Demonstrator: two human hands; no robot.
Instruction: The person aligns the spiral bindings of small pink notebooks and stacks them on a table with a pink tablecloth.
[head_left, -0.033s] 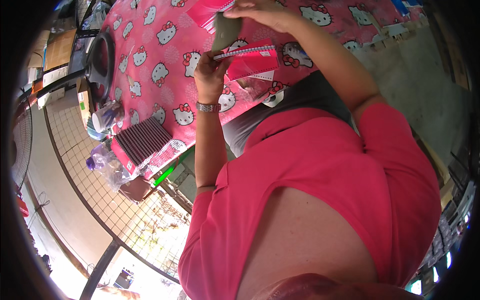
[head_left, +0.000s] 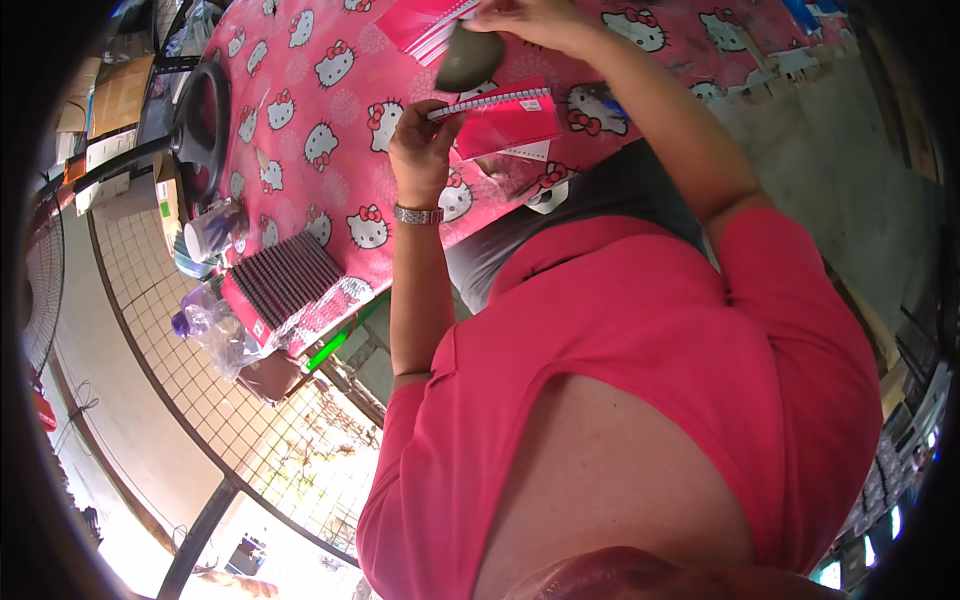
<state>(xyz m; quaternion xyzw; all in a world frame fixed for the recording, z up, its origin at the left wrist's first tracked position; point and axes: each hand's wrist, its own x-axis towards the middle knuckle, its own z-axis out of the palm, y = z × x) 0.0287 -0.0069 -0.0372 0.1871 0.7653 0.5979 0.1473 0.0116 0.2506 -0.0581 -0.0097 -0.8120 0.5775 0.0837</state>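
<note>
Grey piece (head_left: 471, 62), seemingly pinched by right hand (head_left: 530, 20), has been shifted rightward; pink notebook (head_left: 505, 125) is held steady by left hand (head_left: 420, 150)

Glare at lower left, duller right side

Daylight bleaches the ground (head_left: 315, 455) beyond the mesh (head_left: 190, 370) nearly white. The cloth (head_left: 350, 180) is well lit, with soft shadows; the floor (head_left: 850, 150) at right is dimmer. The bag (head_left: 225, 338) catches shiny highlights. Small bright patches flare at lower right. The dark piece (head_left: 470, 62) looks soft-edged. Fisheye distortion bends the mesh, and black fills the corners.
</note>
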